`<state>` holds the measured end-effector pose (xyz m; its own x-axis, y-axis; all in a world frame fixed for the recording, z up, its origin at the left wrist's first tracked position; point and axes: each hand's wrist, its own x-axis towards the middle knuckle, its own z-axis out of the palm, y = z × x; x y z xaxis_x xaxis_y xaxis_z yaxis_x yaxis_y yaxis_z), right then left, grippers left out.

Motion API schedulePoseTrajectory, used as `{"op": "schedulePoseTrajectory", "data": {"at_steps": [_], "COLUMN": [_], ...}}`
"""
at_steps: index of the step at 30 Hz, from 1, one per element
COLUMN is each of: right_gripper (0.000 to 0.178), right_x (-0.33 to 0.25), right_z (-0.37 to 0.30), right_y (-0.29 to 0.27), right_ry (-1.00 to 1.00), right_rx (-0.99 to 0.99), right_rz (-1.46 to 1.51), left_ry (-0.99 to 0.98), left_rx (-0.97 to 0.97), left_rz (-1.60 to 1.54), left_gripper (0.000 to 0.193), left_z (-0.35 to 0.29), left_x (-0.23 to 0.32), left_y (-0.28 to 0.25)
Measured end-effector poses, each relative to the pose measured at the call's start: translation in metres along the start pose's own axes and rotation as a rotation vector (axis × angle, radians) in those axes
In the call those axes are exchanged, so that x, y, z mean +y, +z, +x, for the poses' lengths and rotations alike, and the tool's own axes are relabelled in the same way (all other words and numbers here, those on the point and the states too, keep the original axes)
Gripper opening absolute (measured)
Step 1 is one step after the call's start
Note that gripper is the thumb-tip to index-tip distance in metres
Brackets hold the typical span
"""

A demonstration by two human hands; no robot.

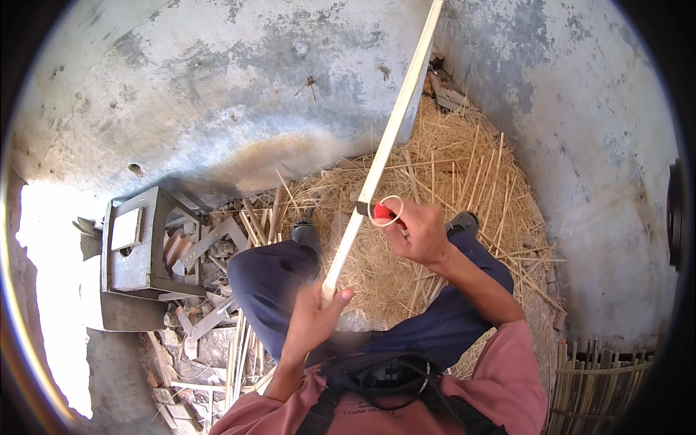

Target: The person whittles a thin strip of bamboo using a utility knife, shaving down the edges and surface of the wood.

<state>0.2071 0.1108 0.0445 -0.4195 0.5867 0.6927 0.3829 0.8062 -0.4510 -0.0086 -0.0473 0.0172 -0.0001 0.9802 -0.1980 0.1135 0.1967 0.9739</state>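
A long, pale strip of wood or bamboo slants from my lap up past the top of the view. My left hand is closed around its lower end. In my right hand is a small red-handled knife, gripped between thumb and fingers. Its short dark blade lies against the strip about midway along the visible length. A thin pale curl loops around the red handle beside the blade; whether it is still joined to the strip I cannot tell.
Straw-like shavings cover the floor between and beyond my feet. At left, an old wooden box stands among wood scraps and rubble. Worn plaster walls close in ahead and to the right. A slatted basket-like frame is at the lower right.
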Motion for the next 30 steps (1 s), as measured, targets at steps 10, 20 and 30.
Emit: {"op": "schedulePoseTrajectory", "data": {"at_steps": [10,20,30], "right_gripper": [0.021,0.030,0.039], "right_x": [0.033,0.051,0.113], "right_z": [0.017,0.023,0.046], "right_y": [-0.014,-0.018,-0.060], "right_ry": [0.126,0.083,0.312], "right_rx": [0.080,0.096,0.312], "right_rz": [-0.010,-0.024,-0.065], "left_ry": [-0.048,-0.098,-0.228], "left_rx": [0.005,-0.083,-0.108], "left_rz": [-0.058,0.004,0.077], "left_gripper": [0.029,0.032,0.033], "left_z": [-0.020,-0.033,-0.051], "left_x": [-0.011,-0.027,-0.021], "left_y": [0.000,-0.013,-0.015]}}
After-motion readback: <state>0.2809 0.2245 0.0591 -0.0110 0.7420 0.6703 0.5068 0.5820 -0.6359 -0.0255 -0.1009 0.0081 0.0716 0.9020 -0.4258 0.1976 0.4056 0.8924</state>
